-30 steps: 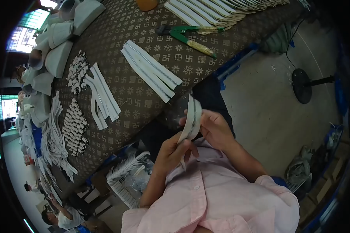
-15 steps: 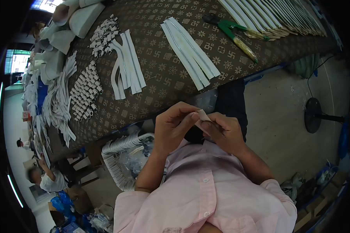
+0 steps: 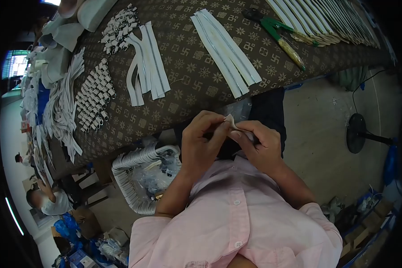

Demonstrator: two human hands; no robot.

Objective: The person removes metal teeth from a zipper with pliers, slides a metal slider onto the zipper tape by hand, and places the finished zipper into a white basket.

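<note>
My left hand [image 3: 200,142] and my right hand [image 3: 264,146] meet in front of my body, just off the table's near edge. Between their pinched fingertips is a small cream strip [image 3: 230,119], bent or folded; most of it is hidden by the fingers. On the patterned cloth beyond my hands lie two white zipper strips [image 3: 228,53] side by side. Further left rest more white zipper strips [image 3: 152,62], one curled over. Green-handled pliers [image 3: 279,39] with yellow wrapping on one handle lie to the right of the nearer zippers.
Small white tabs with metal rings lie in rows [image 3: 96,96] and in a heap [image 3: 120,29] at the left. Long pale strips [image 3: 64,111] hang beside them. A white basket [image 3: 125,181] stands below the table; a black fan [image 3: 356,133] is at right. Another person [image 3: 56,203] sits far left.
Both hands stay together with the cream strip, whose visible end now looks more curled. The fingers have shifted slightly. The table's contents appear a little higher in view as the camera tilts.
</note>
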